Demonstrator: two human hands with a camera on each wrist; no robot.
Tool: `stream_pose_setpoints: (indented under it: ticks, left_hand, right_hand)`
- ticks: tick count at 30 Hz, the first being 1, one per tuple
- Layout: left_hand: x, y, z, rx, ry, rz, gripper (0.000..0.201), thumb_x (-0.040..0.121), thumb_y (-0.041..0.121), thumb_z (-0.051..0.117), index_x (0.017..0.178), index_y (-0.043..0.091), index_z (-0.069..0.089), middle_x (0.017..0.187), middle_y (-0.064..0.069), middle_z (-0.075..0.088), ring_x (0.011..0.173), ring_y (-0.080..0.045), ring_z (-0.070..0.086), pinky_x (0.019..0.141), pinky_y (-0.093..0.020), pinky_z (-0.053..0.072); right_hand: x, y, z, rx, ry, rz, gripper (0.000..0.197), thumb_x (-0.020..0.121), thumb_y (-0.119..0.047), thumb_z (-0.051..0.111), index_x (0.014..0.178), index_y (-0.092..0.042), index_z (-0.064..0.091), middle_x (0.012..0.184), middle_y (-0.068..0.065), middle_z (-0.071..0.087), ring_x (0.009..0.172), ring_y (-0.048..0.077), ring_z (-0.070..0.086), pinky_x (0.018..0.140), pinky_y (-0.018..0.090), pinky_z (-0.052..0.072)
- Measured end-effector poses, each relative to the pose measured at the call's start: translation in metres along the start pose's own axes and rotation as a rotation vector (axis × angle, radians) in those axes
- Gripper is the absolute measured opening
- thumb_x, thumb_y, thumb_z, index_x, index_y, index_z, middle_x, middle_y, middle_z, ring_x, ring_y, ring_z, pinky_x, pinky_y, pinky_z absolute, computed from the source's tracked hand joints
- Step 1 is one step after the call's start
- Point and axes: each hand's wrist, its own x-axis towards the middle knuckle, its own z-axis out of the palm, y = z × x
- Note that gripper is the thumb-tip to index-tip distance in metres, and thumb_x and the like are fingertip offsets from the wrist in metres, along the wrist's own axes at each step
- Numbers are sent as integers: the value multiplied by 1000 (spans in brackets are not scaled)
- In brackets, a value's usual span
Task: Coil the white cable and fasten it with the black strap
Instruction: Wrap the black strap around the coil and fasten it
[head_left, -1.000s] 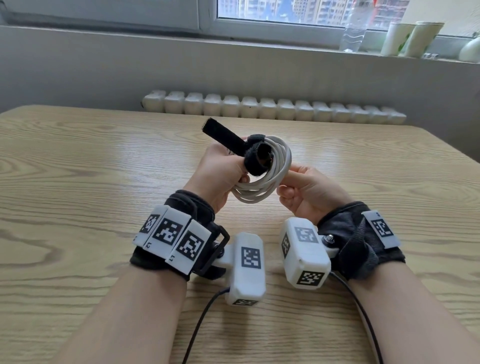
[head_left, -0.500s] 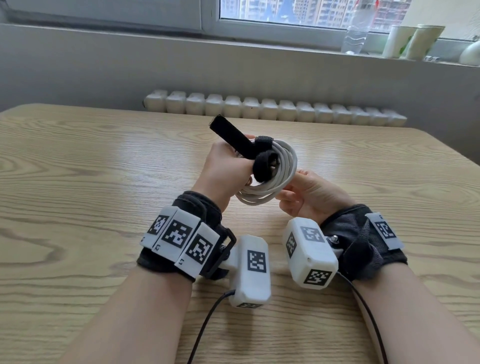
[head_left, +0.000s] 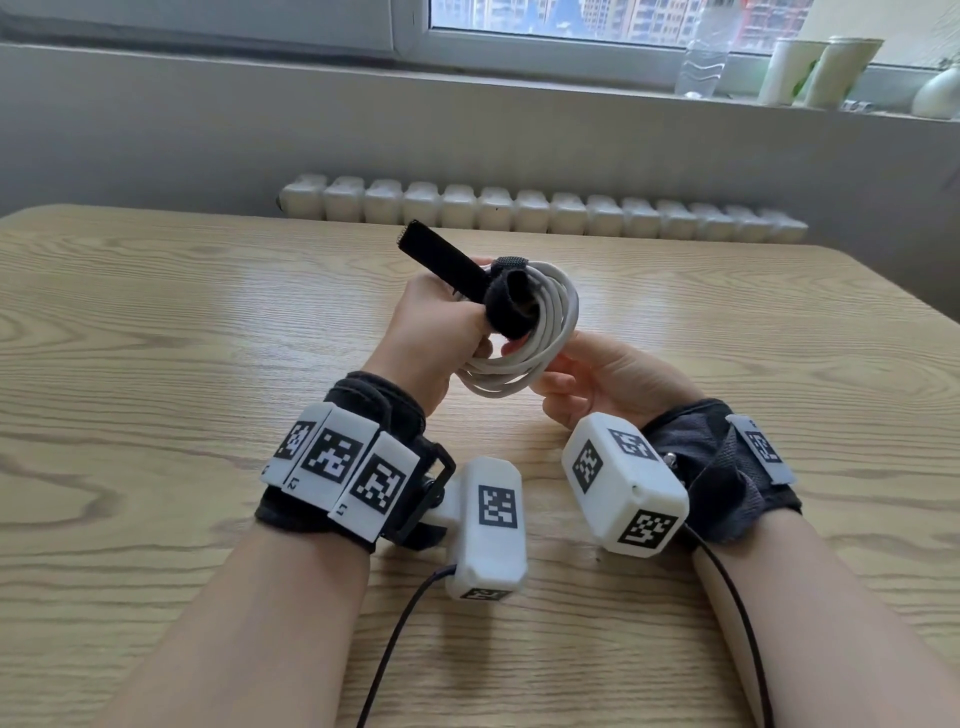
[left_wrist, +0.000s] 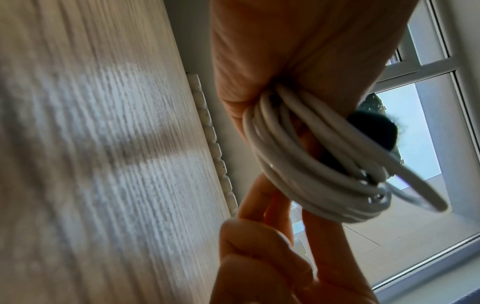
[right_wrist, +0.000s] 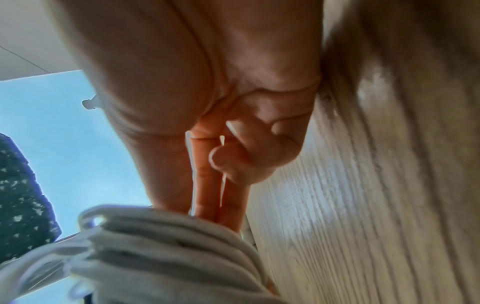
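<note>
The white cable is wound into a coil and held up above the wooden table, between both hands. The left hand has its fingers curled around one side of the coil. The black strap is looped around the coil there, and its free end sticks up and to the left. The right hand pinches the opposite side of the coil with thumb and straight fingers, while its other fingers are curled in.
</note>
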Motion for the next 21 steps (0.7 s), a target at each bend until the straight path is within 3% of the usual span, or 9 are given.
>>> stream_pose_setpoints:
  ticks: [3,7,10,13,15,17,19,21]
  left_hand:
    - [1,-1,-1,11,-6,2,22,77,-17,56,81,4,62,66,-8,49,49,-11,39,42,-19,34]
    - [2,-3,-1,4,-35,-18,23,78,-17,55,75,5,62,61,-4,50,49,-10,40,42,-17,34]
    - [1,-4,1,-24,-79,-43,13,79,-11,60,87,-2,65,72,-11,56,62,-16,48,51,-20,39]
    - [0,-4,2,-49,-95,-46,19,80,-8,61,98,-10,62,82,-17,57,75,-25,49,61,-28,40]
    - [0,-4,3,-62,-97,-38,20,79,-6,63,99,-10,61,86,-19,57,81,-27,50,68,-35,39]
    - [0,-5,3,-62,-98,-38,21,78,-4,65,98,-9,62,88,-20,58,83,-28,51,72,-40,38]
    - [1,-6,3,-65,-109,-46,18,79,-4,65,97,-5,64,86,-18,60,82,-29,52,70,-38,40]
    - [1,-6,3,-87,-121,-53,14,79,-2,66,93,0,66,83,-16,60,78,-27,52,67,-34,39]
  right_hand:
    - [-1,0,3,18,26,4,9,78,-19,61,79,-12,57,66,-5,56,46,2,34,41,11,22]
    - [0,0,5,88,35,24,16,75,-27,63,73,-13,55,58,-6,52,41,2,35,43,12,17]
    - [2,-1,3,141,33,54,24,73,-35,65,65,-14,60,55,-8,46,37,2,36,51,13,13]
    - [2,-3,1,183,53,63,23,70,-31,71,63,-14,58,59,-9,36,36,2,35,49,11,14]
    - [3,-3,0,220,6,61,33,56,-22,86,70,-14,57,64,-8,35,38,2,38,42,10,21]
    - [2,-3,0,242,-37,69,45,44,-17,91,76,-10,60,66,-6,45,43,4,46,40,12,35]
    - [2,-4,0,210,-3,60,38,53,-17,84,83,-6,63,66,0,60,53,9,57,53,18,51]
    - [1,-7,1,227,51,7,32,66,-15,69,96,-4,61,71,4,66,65,13,63,71,22,56]
